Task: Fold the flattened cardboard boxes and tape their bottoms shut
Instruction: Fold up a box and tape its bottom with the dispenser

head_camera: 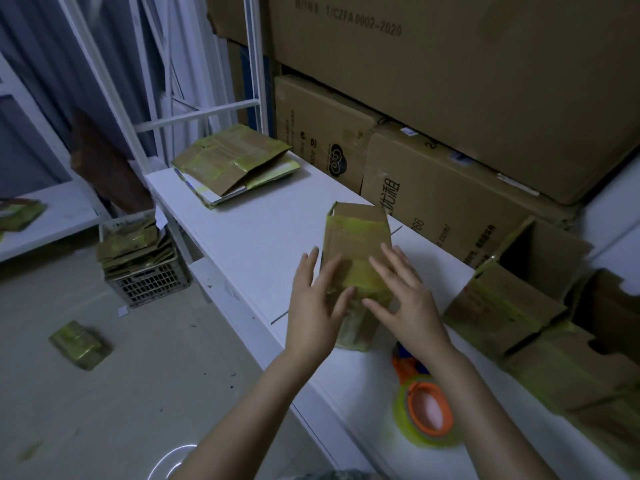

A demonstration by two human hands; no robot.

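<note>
1. Crate (138, 251), on the floor left of the table: holds flattened boxes not yet folded. The count can't be read.
2. Small taped box (80, 344), on the floor in the left foreground: closed. Why it lies there is unclear.
3. Stack of flattened boxes (235, 164), at the table's far end: still to be folded, so plenty of the job looks left.
4. Table (242, 244), white: work surface.
5. Left hand (313, 306): fingers straight and spread, pressing flat on the box's near left side, gripping nothing.
6. Box in work (356, 237), mid-table between the hands: folded up, with yellow-green tape across its upper face. It is probably at the smoothing-down step. The seam lies under the palms, so I can't tell if it is fully sealed.
7. Right hand (405, 303): fingers straight, laid flat on the box's top, holding nothing.
8. Tape dispenser (424, 407), on the table near the right wrist, set down: its handle is partly hidden by the forearm.
9. Folded boxes (512, 299), on the table at right: open side showing and apparently finished. The nearest are cut off by the frame edge.
</note>
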